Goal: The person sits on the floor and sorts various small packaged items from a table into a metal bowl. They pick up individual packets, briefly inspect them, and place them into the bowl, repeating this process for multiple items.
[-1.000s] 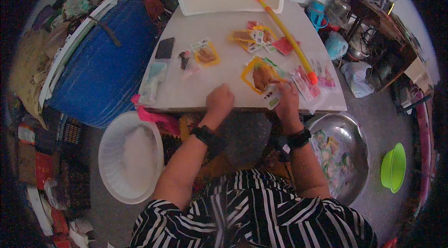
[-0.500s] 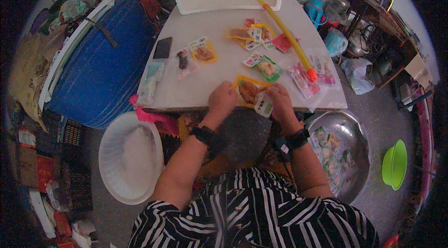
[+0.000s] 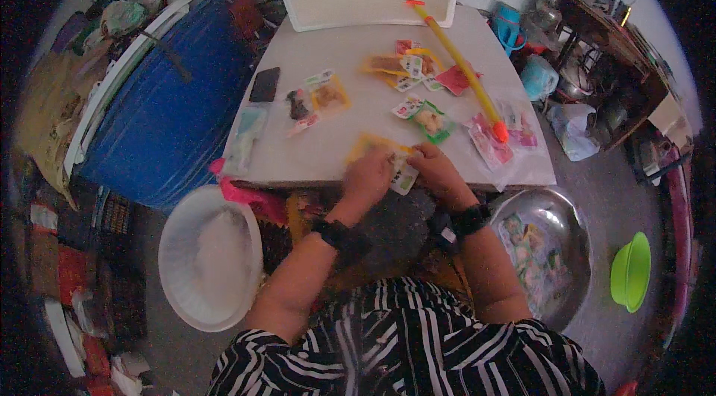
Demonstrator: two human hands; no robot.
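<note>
Both of my hands are at the near edge of the table, closed on one yellow snack packet [image 3: 403, 175] with a white label. My left hand [image 3: 368, 178] covers much of it, and its fingers are blurred. At the packet's right side, my right hand [image 3: 440, 173] pinches the edge. Just beyond lies a green-edged packet [image 3: 431, 121] with pale food inside. A pile of yellow packets [image 3: 388, 64] sits farther back. To the left, another yellow packet [image 3: 328, 95] lies beside a small packet with dark contents [image 3: 297, 105]. Pink packets [image 3: 488, 142] lie to the right.
A yellow tube with orange ends [image 3: 466, 68] lies across the table's right side. A white foam box [image 3: 365, 12] stands at the back, a dark phone [image 3: 265, 85] at left. Below are a white basin [image 3: 175, 262], a steel basin holding packets [image 3: 574, 247] and a green bowl [image 3: 630, 273].
My left hand has moved right and lower, over the yellow packet, hiding the food that showed before. My right hand has shifted slightly left, and the whole view has moved a little.
</note>
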